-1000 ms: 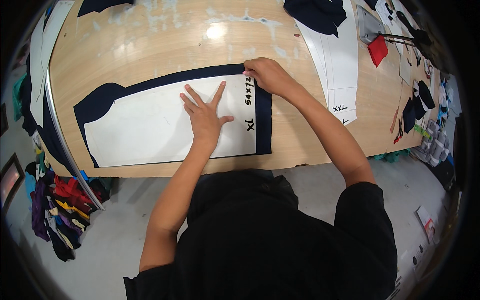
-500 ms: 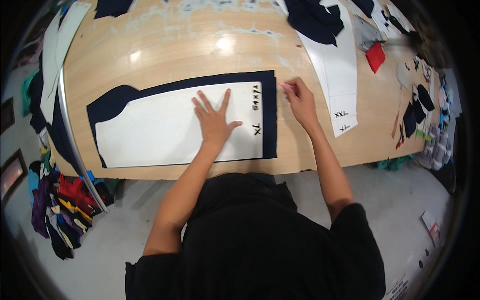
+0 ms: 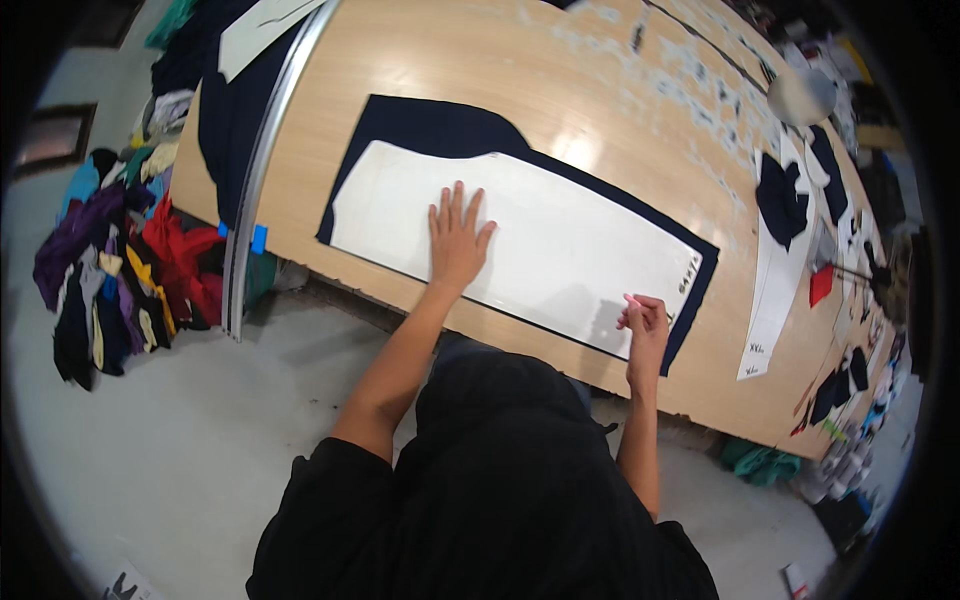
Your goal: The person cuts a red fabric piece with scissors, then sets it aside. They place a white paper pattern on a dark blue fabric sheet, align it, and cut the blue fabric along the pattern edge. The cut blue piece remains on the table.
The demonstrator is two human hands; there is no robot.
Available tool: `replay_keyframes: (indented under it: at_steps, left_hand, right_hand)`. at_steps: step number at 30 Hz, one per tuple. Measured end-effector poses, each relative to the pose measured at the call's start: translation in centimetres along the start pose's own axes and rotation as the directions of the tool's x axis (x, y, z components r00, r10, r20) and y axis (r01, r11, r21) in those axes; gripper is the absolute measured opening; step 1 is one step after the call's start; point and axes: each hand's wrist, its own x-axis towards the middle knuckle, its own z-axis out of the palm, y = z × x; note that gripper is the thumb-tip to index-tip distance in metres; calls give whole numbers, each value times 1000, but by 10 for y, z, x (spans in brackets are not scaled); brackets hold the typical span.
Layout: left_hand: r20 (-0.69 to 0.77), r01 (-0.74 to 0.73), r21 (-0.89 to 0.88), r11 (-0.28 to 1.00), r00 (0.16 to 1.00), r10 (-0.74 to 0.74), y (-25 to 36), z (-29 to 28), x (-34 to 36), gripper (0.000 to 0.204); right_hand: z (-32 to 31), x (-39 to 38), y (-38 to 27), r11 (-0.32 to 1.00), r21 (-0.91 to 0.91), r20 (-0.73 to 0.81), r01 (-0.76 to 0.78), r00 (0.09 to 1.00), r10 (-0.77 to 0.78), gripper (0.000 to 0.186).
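Left hand (image 3: 460, 248) lies spread on the white card (image 3: 560, 235), mid-frame; right hand (image 3: 648, 325) pinches pink chalk (image 3: 631, 299), right of centre — weak pressure could let it slip on the navy cloth (image 3: 435, 125).

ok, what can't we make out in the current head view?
All in the head view:
- Pink piece: full shape, mostly covered by the right hand.
- Navy fabric: most of it, hidden under the white template.
- White sheet, upper left: far end, cut off by the top edge.
- Clutter by the right rim: too small and blurred.
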Motion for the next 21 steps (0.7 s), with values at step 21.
replay_keyframes:
  at_steps: [21]
  left_hand:
    - [8, 237, -138, 962, 971, -238, -145, -52, 46, 105]
  right_hand:
    - [478, 137, -72, 648, -427, 624, 631, 724, -293, 15]
